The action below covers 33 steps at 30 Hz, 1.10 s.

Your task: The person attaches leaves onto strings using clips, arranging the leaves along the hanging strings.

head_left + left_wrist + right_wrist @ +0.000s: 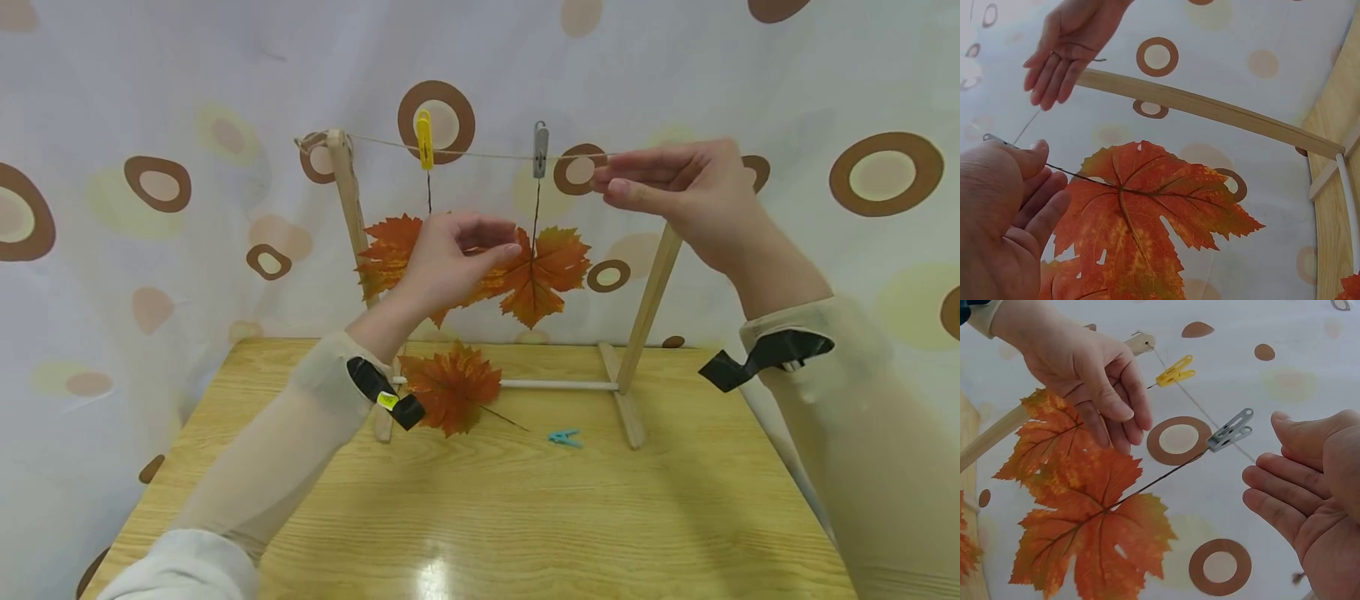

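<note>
Head view: a wooden frame (651, 292) stands on the tabletop (525, 517) at the centre of the frame, with a thin string (480, 153) stretched between its two uprights. A yellow clothespin (424, 138) and a grey clothespin (540, 150) sit on the string, each holding the stem of an orange maple leaf; the leaf under the grey clothespin (542, 275) hangs at mid-frame, and the leaf under the yellow clothespin (386, 250) hangs to its left, partly hidden. The left hand (450, 262) is raised in front of the two leaves, fingers loosely bent and gripping nothing; its fingertips lie just beside the grey-pinned leaf, and contact cannot be told. The right hand (686, 196) is held at string height, right of the grey clothespin, fingers extended leftward; the right wrist view shows the palm open and empty, near the pin but apart from it. A third maple leaf (450, 387) lies flat on the tabletop between the frame's feet, and a small blue clothespin (564, 437) lies to its right. A curtain (150, 125) printed with brown rings fills the background.
</note>
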### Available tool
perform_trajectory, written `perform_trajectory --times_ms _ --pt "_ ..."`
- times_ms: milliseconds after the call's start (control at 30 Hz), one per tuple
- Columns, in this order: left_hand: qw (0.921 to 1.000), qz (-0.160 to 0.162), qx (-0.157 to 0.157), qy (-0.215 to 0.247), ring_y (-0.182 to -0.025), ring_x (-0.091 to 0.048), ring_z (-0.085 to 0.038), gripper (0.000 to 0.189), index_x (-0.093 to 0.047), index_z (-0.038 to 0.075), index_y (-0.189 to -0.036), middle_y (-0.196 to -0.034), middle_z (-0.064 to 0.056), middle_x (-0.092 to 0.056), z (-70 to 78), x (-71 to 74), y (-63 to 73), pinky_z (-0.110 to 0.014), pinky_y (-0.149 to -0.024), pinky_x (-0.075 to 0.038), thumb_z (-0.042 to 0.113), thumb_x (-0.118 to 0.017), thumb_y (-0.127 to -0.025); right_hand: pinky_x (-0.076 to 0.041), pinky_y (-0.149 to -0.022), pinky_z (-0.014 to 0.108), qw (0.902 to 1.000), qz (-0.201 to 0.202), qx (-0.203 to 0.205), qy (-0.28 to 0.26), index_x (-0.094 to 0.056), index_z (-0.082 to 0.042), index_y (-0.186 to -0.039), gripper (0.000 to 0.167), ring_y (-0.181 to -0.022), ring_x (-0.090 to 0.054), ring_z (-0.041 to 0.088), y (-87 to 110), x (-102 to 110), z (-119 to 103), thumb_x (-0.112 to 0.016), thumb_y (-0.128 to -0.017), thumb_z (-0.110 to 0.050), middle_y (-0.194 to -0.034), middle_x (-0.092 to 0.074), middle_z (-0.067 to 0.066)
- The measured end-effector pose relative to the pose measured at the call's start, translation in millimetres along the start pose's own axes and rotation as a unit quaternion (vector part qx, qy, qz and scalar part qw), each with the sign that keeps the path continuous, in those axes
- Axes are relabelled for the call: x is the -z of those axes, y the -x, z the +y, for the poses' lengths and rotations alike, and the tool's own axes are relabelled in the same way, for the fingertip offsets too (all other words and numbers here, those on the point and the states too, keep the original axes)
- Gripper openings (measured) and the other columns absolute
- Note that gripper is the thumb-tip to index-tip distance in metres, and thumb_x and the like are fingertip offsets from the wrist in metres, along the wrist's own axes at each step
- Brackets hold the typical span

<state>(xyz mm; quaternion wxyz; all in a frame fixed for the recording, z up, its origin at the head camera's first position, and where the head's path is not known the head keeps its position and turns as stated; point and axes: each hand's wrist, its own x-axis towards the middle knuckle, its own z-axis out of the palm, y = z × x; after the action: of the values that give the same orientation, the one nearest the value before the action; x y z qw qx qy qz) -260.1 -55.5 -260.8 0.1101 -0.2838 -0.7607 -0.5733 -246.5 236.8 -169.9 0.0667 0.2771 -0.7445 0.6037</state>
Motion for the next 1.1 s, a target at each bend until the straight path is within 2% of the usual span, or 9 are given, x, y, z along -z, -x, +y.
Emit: perform_trajectory --times_ms 200,300,567,867,1100 --pt "0.9992 -0.038 0.011 0.006 -0.102 -0.074 -0.014 0.028 -0.078 0.004 -0.122 -0.111 -0.002 -0.078 -7.1 7.1 11.3 -0.032 -0.090 -0.060 0.015 -0.081 -0.097 -0.054 -0.099 0.023 0.9997 -0.009 -0.024 -0.001 -0.074 0.010 -0.121 0.030 -0.105 -0.077 0.023 16.7 1.8 16.1 -0.080 -0.093 0.002 -0.112 -0.078 0.015" --pt "0.9982 -0.057 0.017 0.008 -0.104 -0.074 -0.015 0.030 -0.077 0.003 -0.124 -0.114 -0.003 -0.078 -12.8 11.8 17.7 -0.033 -0.090 -0.060 0.015 -0.081 -0.097 -0.055 -0.097 0.024 0.9997 -0.013 -0.019 0.002 -0.073 0.012 -0.120 0.029 -0.104 -0.077 0.025 23.8 2.4 22.2 -0.080 -0.093 0.003 -0.111 -0.078 0.016" --pt "0.9944 -0.101 0.033 0.004 -0.107 -0.073 -0.016 0.032 -0.076 0.006 -0.127 -0.119 -0.005 -0.076 -24.7 20.4 31.3 -0.035 -0.093 -0.059 0.017 -0.081 -0.097 -0.057 -0.095 0.024 0.9986 -0.020 -0.031 0.039 -0.074 0.010 -0.122 0.029 -0.103 -0.077 0.021 44.1 2.0 37.5 -0.079 -0.094 0.001 -0.112 -0.078 0.015" --pt "0.9883 -0.145 0.045 -0.017 -0.104 -0.074 -0.014 0.034 -0.077 0.008 -0.127 -0.115 0.002 -0.077 -43.2 18.8 43.2 -0.034 -0.092 -0.060 0.023 -0.082 -0.097 -0.059 -0.092 0.027 0.9985 -0.027 -0.040 0.027 -0.073 0.010 -0.124 0.031 -0.103 -0.077 0.023 65.2 -1.4 62.4 -0.078 -0.095 0.002 -0.113 -0.077 0.018" --pt "0.9838 -0.167 0.063 0.011 -0.106 -0.074 -0.015 0.031 -0.078 0.011 -0.126 -0.117 0.001 -0.076 -57.0 10.8 50.0 -0.035 -0.090 -0.061 0.020 -0.081 -0.097 -0.059 -0.093 0.028 0.9966 -0.047 -0.059 0.033 -0.073 0.009 -0.126 0.031 -0.106 -0.076 0.023 78.5 -5.5 84.2 -0.078 -0.095 0.002 -0.116 -0.077 0.017"
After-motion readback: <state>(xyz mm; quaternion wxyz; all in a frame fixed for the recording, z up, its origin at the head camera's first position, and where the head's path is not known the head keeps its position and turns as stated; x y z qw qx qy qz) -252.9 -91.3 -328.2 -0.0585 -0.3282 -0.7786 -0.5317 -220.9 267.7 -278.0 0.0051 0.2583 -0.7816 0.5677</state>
